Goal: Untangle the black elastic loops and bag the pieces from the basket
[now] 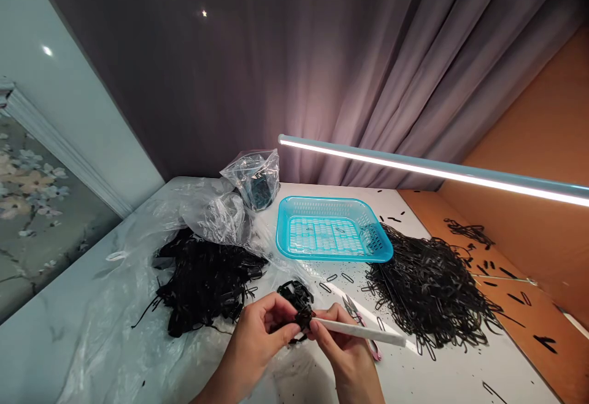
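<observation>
My left hand [262, 333] is closed, thumb and fingers pinching a small bunch of black loop-like pieces [304, 315]. Against the same bunch, my right hand [347, 349] is closed around a long flat whitish stick-like tool [363, 330], which sticks out to the right. The tool's inner end is hidden among the fingers and black pieces. Just behind the hands lies a heap of glossy black pieces [294, 292] on clear plastic. Small snips [352, 309] with a pinkish handle lie partly behind my right hand.
A blue plastic basket [281, 238] stands at the back middle. Piles of black strips [202, 281] and black loops [432, 287] lie left and right. A clear bag [260, 183] with dark contents stands behind. Plastic sheeting [115, 306] covers the left side; a lit tube lamp [414, 167] hangs above.
</observation>
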Available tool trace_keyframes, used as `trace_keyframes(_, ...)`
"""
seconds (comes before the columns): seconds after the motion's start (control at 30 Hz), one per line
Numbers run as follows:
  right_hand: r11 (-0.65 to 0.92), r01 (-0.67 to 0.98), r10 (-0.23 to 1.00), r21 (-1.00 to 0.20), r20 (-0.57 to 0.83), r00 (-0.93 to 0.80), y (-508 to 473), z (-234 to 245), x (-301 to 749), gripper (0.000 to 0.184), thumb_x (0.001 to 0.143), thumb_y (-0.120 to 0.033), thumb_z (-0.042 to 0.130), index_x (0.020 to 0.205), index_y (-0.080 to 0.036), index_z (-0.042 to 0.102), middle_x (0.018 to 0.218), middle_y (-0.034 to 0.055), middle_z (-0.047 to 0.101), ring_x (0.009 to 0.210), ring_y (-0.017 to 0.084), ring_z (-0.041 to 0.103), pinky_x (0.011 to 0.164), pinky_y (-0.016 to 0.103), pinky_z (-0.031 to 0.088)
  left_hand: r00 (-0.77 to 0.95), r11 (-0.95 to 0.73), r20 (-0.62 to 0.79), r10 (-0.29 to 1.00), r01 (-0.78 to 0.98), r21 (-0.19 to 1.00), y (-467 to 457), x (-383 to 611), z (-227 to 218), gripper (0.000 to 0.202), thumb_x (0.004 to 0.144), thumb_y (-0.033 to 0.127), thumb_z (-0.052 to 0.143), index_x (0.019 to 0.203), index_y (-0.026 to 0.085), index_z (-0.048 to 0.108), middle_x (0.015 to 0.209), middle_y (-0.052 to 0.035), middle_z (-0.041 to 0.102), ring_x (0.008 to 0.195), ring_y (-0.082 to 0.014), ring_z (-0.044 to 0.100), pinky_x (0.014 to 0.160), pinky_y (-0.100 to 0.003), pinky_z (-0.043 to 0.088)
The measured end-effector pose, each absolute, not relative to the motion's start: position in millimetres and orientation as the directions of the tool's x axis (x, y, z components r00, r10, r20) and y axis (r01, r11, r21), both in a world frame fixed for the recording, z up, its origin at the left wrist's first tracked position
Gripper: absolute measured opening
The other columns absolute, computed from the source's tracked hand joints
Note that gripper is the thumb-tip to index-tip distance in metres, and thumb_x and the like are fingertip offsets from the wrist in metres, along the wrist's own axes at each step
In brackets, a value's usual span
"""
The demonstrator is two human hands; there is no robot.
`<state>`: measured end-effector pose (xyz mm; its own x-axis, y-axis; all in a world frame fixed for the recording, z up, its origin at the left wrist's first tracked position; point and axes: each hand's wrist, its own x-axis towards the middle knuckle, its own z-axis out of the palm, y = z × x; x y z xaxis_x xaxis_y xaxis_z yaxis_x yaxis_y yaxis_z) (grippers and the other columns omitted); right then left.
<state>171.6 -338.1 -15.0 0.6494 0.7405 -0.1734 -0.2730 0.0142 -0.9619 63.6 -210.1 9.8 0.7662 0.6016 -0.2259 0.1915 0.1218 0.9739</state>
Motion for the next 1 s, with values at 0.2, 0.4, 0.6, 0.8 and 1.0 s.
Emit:
trace_keyframes(0.2, -0.024, -0.193, 0.704, -0.981, -0.154, 0.693, -337, -7, 165, 0.027, 0.083, -0.050, 0.069, 0.081, -0.023, 0.067, 0.082, 0.0025, 0.063, 0.082, 0.023, 0.057, 0.072, 0.030, 0.042, 0.797, 0.020, -0.056, 0.602, 0.054, 0.998, -212, 59, 8, 0.045, 0.080, 0.014, 0.071, 0.123, 0.026, 0.063, 0.080, 0.0018, 0.064, 0.077, -0.0149, 0.060, 0.076, -0.026, 0.047)
trace_keyframes(0.4, 0.036, -0.250, 0.723, -0.968, -0.148, 0.675, -334, -5, 168, 0.026, 0.084, -0.046, 0.070, 0.076, -0.021, 0.066, 0.076, 0.0014, 0.060, 0.080, 0.022, 0.057, 0.074, 0.030, 0.043, 0.825, 0.017, 0.027, 0.565, -0.044, 0.999, -209, 62, 4, 0.015, 0.088, 0.028, 0.065, 0.096, 0.020, 0.075, 0.085, -0.0033, 0.063, 0.082, -0.0178, 0.059, 0.075, -0.027, 0.046)
trace_keyframes(0.6, 0.063, -0.304, 0.690, -0.951, -0.178, 0.701, -335, -15, 170, 0.027, 0.086, -0.045, 0.068, 0.075, -0.020, 0.066, 0.081, 0.0030, 0.060, 0.084, 0.023, 0.059, 0.081, 0.034, 0.047, 0.787, 0.240, -0.146, 0.600, -0.003, 0.971, -209, 65, 3, 0.025, 0.097, 0.041, 0.050, 0.090, 0.019, 0.058, 0.073, 0.0009, 0.058, 0.066, -0.0124, 0.055, 0.059, -0.022, 0.041)
trace_keyframes(0.8, 0.148, -0.449, 0.673, -0.881, -0.243, 0.699, -336, -7, 171, 0.028, 0.080, -0.045, 0.074, 0.072, -0.019, 0.067, 0.081, 0.0035, 0.058, 0.083, 0.023, 0.058, 0.078, 0.036, 0.052, 0.805, 0.271, -0.213, 0.554, 0.067, 0.960, -203, 65, -2, 0.030, 0.098, 0.046, 0.045, 0.108, 0.020, 0.053, 0.081, -0.0014, 0.061, 0.060, -0.0121, 0.060, 0.050, -0.021, 0.039)
trace_keyframes(1.0, 0.191, -0.490, 0.647, -0.851, -0.266, 0.714, -336, -4, 180, 0.027, 0.076, -0.043, 0.079, 0.073, -0.019, 0.067, 0.084, 0.0037, 0.056, 0.086, 0.023, 0.056, 0.071, 0.034, 0.055, 0.852, 0.202, -0.218, 0.476, 0.135, 0.970, -201, 65, -1, 0.043, 0.081, 0.019, 0.065, 0.123, 0.024, 0.056, 0.110, -0.0050, 0.056, 0.068, -0.0132, 0.066, 0.064, -0.030, 0.052)
